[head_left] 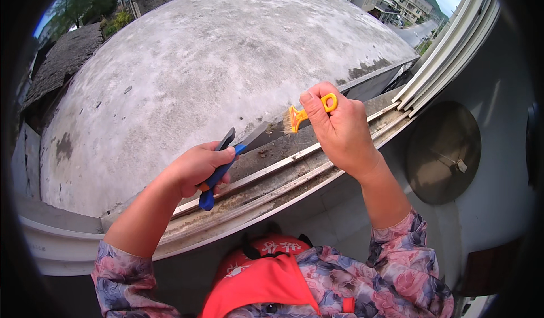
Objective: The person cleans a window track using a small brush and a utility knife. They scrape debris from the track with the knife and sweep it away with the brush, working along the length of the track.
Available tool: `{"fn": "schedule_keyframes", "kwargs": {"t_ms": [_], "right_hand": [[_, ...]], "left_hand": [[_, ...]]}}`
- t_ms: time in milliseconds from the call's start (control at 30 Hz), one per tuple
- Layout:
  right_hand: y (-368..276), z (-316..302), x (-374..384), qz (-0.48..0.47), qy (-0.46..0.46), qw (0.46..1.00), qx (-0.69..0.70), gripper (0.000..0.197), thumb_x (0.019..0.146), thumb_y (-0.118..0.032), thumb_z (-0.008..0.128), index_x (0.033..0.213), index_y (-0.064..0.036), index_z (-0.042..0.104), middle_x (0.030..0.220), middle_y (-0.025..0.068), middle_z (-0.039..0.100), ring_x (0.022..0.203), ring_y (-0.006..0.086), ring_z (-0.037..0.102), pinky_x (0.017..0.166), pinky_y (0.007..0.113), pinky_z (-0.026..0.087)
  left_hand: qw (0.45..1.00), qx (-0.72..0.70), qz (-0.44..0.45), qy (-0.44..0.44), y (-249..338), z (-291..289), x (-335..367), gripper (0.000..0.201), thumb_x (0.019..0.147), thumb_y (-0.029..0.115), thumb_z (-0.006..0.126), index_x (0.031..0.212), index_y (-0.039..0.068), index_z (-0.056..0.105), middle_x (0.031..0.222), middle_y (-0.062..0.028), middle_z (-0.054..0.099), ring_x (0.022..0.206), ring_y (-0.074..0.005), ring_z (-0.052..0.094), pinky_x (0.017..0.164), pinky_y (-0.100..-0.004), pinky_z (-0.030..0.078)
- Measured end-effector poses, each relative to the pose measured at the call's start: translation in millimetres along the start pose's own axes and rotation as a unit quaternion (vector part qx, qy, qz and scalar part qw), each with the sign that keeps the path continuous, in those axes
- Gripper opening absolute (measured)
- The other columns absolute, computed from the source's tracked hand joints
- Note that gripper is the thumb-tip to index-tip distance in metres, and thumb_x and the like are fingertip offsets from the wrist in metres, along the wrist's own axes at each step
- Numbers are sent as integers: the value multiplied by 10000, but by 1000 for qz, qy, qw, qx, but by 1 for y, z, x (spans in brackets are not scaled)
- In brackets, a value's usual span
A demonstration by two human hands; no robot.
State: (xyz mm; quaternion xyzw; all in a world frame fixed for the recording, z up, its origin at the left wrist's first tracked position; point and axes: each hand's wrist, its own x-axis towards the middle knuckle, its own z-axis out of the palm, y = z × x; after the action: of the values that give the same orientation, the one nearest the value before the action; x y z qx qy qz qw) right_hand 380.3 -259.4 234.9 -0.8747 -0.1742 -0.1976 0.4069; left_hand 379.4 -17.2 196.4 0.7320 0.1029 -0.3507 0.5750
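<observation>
My left hand [201, 170] is closed round the handle of a blue-and-black-handled tool [213, 181] with a flat grey blade; its exact kind is unclear. The blade points up and right, over the outer side of the window sill. In my right hand [343, 128] is a small yellow brush [298, 117] with a looped handle and short pale bristles. The bristles hang just right of the blade's tip, where some dark bits show. Whether they touch the blade I cannot tell. Both hands are above the dirty window track [300, 168].
Beyond the sill spreads a wide, stained concrete roof [238, 51]. White sliding window frames [447, 46] stand at the right. A round dark disc-like object [443, 142] is indoors at the right. My red apron [260, 287] is close below the sill.
</observation>
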Motion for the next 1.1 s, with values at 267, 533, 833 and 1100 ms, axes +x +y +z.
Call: {"fn": "schedule_keyframes", "kwargs": {"t_ms": [267, 533, 833, 1100], "right_hand": [[40, -14, -13, 12, 42, 998, 50, 221, 968, -227, 566, 912, -20, 620, 571, -13, 406, 561, 33, 335, 481, 221, 311], [62, -53, -40, 116, 90, 988, 53, 294, 972, -255, 554, 875, 10, 635, 663, -5, 572, 592, 46, 486, 545, 206, 406], [77, -58, -46, 120, 98, 978, -141, 284, 921, -225, 642, 748, -10, 577, 515, 12, 481, 475, 58, 387, 447, 233, 358], [72, -42, -30, 101, 55, 976, -182, 291, 888, -213, 689, 714, -17, 561, 495, 1, 458, 481, 40, 349, 427, 222, 326]], "left_hand": [[993, 92, 79, -8, -9, -1, -27, 324, 905, 226, 579, 1185, 68, 534, 737, -31, 575, 637, -87, 508, 541, -260, 411], [930, 337, 139, 42, -6, 2, -70, 320, 842, 178, 621, 1141, 68, 593, 742, -203, 634, 643, -354, 613, 622, -377, 491], [909, 402, 107, -2, 14, 8, -61, 265, 804, 132, 655, 1064, 84, 633, 698, -171, 627, 644, -359, 617, 606, -374, 500], [890, 413, 188, -38, 23, 19, -29, 265, 774, 106, 654, 1036, 74, 647, 668, -160, 609, 628, -360, 599, 584, -387, 489]]}}
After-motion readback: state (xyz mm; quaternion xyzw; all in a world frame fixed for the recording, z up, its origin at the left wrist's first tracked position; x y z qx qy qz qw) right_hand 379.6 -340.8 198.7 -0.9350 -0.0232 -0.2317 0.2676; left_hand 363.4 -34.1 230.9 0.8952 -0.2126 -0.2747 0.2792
